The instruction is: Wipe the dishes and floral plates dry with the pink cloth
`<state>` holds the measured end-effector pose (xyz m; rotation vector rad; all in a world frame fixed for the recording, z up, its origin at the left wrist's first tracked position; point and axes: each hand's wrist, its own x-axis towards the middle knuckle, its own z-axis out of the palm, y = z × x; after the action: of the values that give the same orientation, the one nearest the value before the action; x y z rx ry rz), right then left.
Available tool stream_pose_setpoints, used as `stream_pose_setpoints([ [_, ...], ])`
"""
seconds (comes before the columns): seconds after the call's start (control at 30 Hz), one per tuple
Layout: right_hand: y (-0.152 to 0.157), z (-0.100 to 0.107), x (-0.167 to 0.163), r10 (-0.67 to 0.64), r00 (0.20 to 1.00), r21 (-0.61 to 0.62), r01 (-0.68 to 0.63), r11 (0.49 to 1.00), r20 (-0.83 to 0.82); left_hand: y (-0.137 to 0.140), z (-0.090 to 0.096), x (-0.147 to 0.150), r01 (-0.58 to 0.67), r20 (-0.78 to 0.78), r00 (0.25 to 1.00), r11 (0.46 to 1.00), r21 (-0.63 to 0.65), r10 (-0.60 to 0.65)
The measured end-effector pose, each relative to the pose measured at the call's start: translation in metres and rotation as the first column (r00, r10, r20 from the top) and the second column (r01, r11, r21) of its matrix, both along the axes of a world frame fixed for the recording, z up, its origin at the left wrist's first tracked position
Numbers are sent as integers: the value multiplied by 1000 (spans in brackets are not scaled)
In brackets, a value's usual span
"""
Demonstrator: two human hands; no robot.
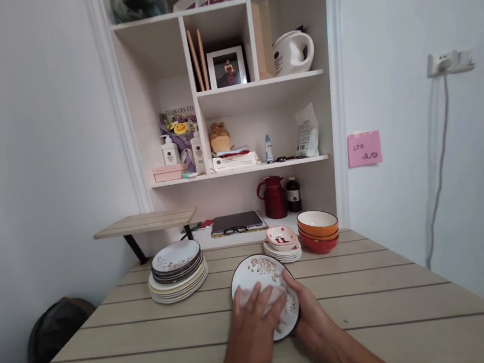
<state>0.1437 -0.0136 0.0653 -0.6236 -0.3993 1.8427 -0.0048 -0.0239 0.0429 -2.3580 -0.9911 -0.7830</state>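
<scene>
A white plate [263, 267] with a brown flower pattern and a dark rim is tilted up above the table, its face towards me. My right hand [310, 312] grips its right edge, thumb on the face and fingers behind. Over the lower middle of the plate, my left hand [255, 327] presses a thin white tissue [273, 295] against the surface. Most of the tissue is hidden under the fingers.
Left of the plate is a stack of dark-rimmed plates [176, 255] on pale plates [179, 293]. Behind it, small dishes [281, 237] sit on small white plates [283, 253], beside stacked orange and red bowls [318, 232]. A raised wooden shelf [146, 222] overhangs the table's back left.
</scene>
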Motion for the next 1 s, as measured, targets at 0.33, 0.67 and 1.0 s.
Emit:
stream_pose_setpoints([
  [0.33, -1, 0, -3, -50, 995, -5, 49, 999, -81, 5, -5, -4, -274, 199, 942, 962, -14, 271],
  [0.67, 10, 5, 17, -96, 986, -54, 90, 994, -135, 15, -14, -13, 39, 7, 999, 999, 8, -39],
  [1.0, 16, 5, 21, -73, 980, -54, 64, 997, -184, 2, -4, -9, 155, 150, 976, 988, 18, -156],
])
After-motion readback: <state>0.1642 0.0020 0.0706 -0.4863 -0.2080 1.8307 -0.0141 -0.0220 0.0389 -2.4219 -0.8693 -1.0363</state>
